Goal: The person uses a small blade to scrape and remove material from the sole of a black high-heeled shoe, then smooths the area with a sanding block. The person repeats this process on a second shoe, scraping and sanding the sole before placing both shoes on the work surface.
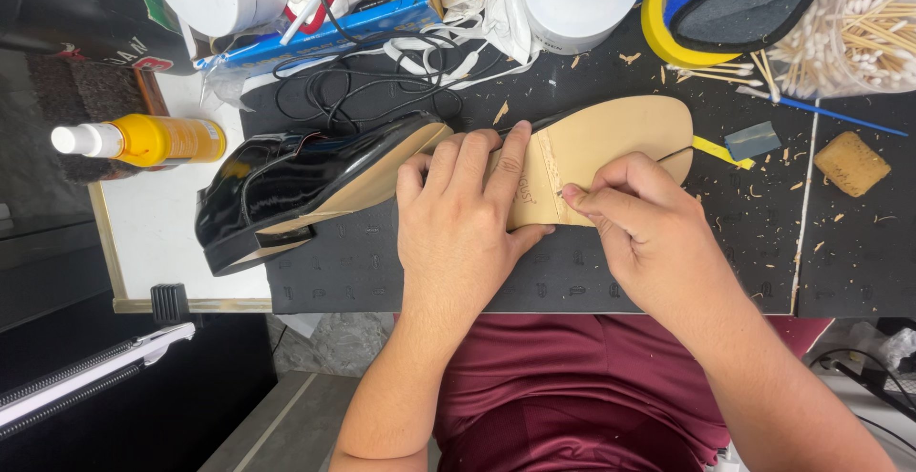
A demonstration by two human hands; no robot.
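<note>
The right hand (649, 243) was pinched shut on something very small at the shoe's tan sole (611, 138), just where a rough pale strip crossed it. What it pinched was too small to tell. The left hand (458, 224) lay flat and spread on the middle of the black shiny shoe (286, 181), pressing it down, fingers touching the sole and closed on nothing.

The shoe lay on its side on a black rubber mat (363, 262), with its heel end by the left hand and its toe end past the right hand. Little wood-coloured chips (501, 111) lay on the mat around the shoe. A yellow spray bottle (153, 140) lay beyond the heel end, on a white board (162, 233). Black cords (363, 85) curled just above the shoe. A small grey patch (752, 140) sat near the toe end, and a tan sponge block (851, 163) lay further out the same way. Cotton swabs (849, 33) were heaped far above the toe end. A white round tub (582, 0) stood above the shoe's middle.
</note>
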